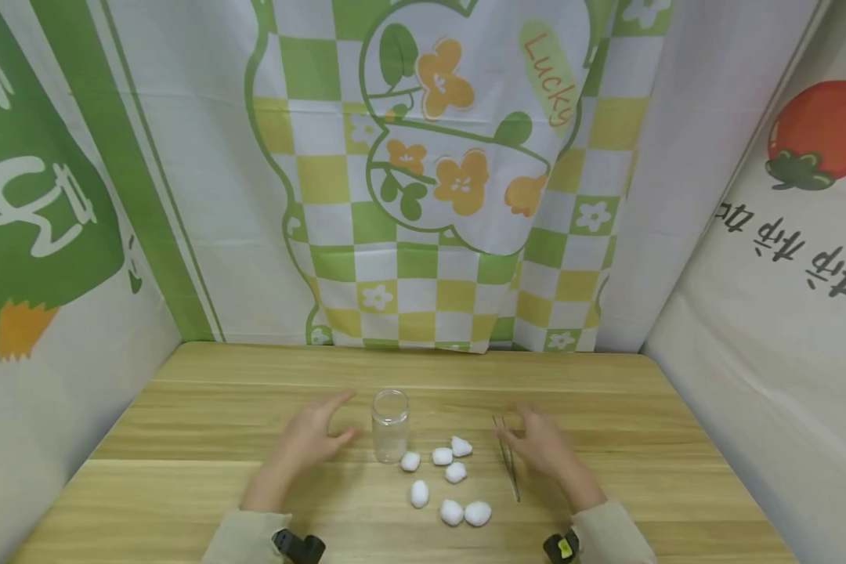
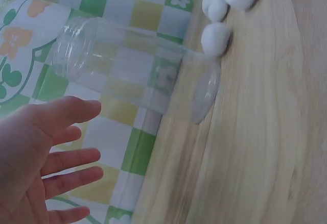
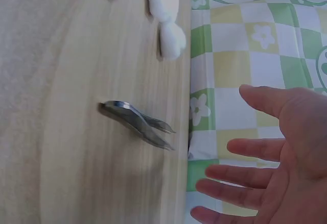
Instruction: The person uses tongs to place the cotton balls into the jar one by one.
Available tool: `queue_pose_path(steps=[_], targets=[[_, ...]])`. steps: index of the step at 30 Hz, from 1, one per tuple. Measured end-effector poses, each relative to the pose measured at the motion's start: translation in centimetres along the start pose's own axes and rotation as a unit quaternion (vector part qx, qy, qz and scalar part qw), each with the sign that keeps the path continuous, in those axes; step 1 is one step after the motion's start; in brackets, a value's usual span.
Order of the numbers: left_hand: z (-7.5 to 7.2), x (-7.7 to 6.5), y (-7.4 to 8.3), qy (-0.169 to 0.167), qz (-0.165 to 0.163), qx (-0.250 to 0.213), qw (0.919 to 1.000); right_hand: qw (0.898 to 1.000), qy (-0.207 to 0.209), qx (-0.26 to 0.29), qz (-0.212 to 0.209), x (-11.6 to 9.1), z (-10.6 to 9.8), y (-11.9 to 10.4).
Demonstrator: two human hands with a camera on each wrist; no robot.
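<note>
A clear, lidless jar (image 1: 391, 431) stands upright on the wooden table. My left hand (image 1: 312, 440) is just left of it, fingers spread and holding nothing; in the left wrist view the thumb and fingers of that hand (image 2: 46, 157) point toward the jar (image 2: 127, 66). Metal tweezers (image 1: 510, 466) lie on the wood at the right, their tips apart. Beside and partly over them in the head view is my right hand (image 1: 541, 445), empty, its fingers extended in the right wrist view. Between jar and tweezers lie several white cotton balls (image 1: 455, 472).
The wooden table (image 1: 571, 384) reaches back to a hanging checkered cloth (image 1: 416, 290). Printed cloths also hang at the left (image 1: 56, 235) and right (image 1: 782, 313) sides. One cotton ball (image 1: 410, 461) sits close against the jar's base, and two (image 1: 477, 514) lie side by side nearer the front.
</note>
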State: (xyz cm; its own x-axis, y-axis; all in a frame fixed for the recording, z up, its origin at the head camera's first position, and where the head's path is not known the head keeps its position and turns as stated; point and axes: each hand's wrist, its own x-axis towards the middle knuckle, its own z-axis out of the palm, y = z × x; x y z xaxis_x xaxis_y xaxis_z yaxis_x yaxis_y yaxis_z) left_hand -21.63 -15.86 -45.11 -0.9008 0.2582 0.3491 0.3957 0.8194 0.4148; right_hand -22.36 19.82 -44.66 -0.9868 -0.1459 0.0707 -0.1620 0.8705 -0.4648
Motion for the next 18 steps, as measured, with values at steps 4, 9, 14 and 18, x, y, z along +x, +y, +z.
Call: queue_pose_path(steps=[4, 9, 14, 18], targets=[[0.7, -0.1, 0.2, -0.015, -0.029, -0.095, 0.9949, 0.999, -0.016, 0.034, 0.012, -0.1, 0.2, -0.1], [1.7, -0.2, 0.2, -0.019, -0.051, -0.176, 0.9829, 0.997, -0.012, 0.067, 0.029, -0.3, 0.5, 0.0], [2.7, -0.3, 0.1, -0.012, -0.049, -0.221, 0.9739, 0.994, 0.008, 0.102, 0.049, -0.3, 0.9, 0.3], [3.3, -0.3, 0.1, -0.009, -0.053, -0.246, 0.9677, 0.990, 0.006, 0.124, 0.072, -0.4, 1.1, 0.5]])
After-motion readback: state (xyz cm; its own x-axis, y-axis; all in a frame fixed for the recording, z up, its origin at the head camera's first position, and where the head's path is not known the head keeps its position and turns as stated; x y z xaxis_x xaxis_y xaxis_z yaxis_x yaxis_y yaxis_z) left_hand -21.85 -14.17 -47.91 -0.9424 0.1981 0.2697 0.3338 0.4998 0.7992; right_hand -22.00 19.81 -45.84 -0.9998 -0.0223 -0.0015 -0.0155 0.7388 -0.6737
